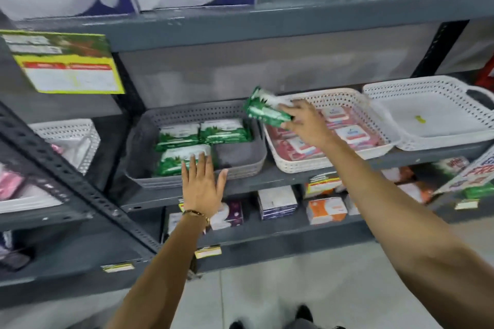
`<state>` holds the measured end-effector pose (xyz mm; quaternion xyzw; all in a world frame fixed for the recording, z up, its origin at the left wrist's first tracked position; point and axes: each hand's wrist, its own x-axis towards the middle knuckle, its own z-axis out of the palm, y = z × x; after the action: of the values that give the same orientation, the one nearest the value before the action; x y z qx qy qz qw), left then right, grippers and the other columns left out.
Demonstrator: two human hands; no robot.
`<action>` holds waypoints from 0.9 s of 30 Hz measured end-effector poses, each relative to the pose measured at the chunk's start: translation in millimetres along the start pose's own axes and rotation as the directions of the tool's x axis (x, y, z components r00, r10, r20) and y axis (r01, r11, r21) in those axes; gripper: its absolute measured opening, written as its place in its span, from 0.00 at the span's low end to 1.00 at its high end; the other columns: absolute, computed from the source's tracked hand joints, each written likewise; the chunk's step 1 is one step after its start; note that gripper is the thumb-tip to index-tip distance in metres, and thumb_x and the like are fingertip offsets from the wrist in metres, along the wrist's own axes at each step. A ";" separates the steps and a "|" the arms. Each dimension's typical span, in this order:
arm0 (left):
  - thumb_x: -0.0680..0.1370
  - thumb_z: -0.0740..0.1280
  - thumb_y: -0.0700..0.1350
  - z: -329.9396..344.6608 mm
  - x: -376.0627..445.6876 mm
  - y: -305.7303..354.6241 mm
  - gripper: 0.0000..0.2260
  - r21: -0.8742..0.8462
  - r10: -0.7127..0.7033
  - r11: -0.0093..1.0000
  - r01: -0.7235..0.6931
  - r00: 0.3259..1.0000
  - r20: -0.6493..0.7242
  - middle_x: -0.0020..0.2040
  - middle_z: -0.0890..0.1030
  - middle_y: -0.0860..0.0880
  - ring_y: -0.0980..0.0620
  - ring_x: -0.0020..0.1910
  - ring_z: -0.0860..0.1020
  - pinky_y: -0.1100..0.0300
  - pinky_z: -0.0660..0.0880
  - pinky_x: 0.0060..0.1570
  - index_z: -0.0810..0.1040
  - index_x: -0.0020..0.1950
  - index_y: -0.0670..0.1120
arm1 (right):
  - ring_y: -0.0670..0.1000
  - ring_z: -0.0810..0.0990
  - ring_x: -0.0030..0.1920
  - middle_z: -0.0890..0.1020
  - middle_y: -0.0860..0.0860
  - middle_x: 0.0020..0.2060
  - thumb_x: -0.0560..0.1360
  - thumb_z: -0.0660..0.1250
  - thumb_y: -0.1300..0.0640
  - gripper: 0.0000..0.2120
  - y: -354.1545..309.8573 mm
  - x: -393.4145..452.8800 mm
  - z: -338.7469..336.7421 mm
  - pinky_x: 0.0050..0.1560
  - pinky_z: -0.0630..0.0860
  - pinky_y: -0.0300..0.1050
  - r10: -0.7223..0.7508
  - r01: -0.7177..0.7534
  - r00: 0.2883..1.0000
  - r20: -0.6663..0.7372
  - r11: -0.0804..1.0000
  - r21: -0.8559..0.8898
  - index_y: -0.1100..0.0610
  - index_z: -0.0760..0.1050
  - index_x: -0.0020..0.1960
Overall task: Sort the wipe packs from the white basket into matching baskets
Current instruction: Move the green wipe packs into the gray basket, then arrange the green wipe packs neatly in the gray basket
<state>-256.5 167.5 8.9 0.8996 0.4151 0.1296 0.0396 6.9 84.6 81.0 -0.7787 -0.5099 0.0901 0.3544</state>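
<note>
My right hand (304, 121) grips a green wipe pack (263, 109), held in the air between the grey basket (240, 157) and the middle white basket (344, 96). Three green wipe packs (203, 139) lie in the grey basket; its front right part is bare. Several red wipe packs (347, 131) fill the middle white basket. The far right white basket (427, 91) has no packs in it, only a small yellow scrap. My left hand (200, 184) is flat with fingers spread at the grey basket's front rim, holding nothing.
The baskets stand on a grey metal shelf (280, 176). Another white basket (74, 131) sits on the left rack behind a slanted perforated strut (80, 187). Boxed goods (278, 201) fill the shelf below. A yellow price sign (66, 67) hangs upper left.
</note>
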 end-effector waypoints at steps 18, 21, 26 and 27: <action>0.79 0.44 0.60 -10.3 48.1 -66.0 0.31 -0.102 -0.150 0.981 0.163 0.982 0.116 0.77 0.47 0.40 0.43 0.75 0.45 0.47 0.42 0.73 0.47 0.75 0.42 | 0.57 0.73 0.63 0.60 0.59 0.74 0.78 0.59 0.65 0.26 -57.2 37.6 91.3 0.64 0.70 0.48 0.182 -0.117 0.931 0.316 0.970 -0.214 0.56 0.58 0.74; 0.78 0.44 0.63 -9.8 78.8 -76.7 0.35 -0.010 -0.126 0.991 0.135 0.951 0.281 0.76 0.40 0.39 0.41 0.75 0.39 0.46 0.40 0.73 0.40 0.75 0.42 | 0.61 0.56 0.75 0.47 0.61 0.76 0.81 0.54 0.52 0.31 -65.7 40.2 111.8 0.75 0.57 0.54 0.357 -0.259 0.877 0.321 0.915 -0.309 0.60 0.42 0.76; 0.72 0.54 0.70 -2.2 99.1 -90.8 0.46 0.053 -0.174 0.984 0.169 0.866 0.470 0.75 0.36 0.38 0.39 0.74 0.37 0.46 0.40 0.72 0.35 0.74 0.42 | 0.65 0.52 0.75 0.45 0.66 0.75 0.76 0.64 0.55 0.40 -76.7 42.0 133.6 0.73 0.61 0.54 0.564 -0.373 0.787 0.250 0.758 -0.535 0.65 0.42 0.76; 0.71 0.54 0.70 -1.6 99.6 -90.7 0.47 0.047 -0.189 0.980 0.192 0.847 0.497 0.75 0.36 0.38 0.39 0.74 0.37 0.45 0.41 0.72 0.35 0.74 0.41 | 0.64 0.61 0.72 0.53 0.67 0.74 0.75 0.64 0.55 0.37 -79.5 44.0 132.9 0.70 0.67 0.54 0.565 -0.356 0.796 0.216 0.727 -0.588 0.66 0.48 0.75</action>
<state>-261.9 302.0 14.2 0.8568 0.4774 -0.1109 0.1604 -97.4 201.6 44.5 -0.9147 -0.3591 0.1853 -0.0093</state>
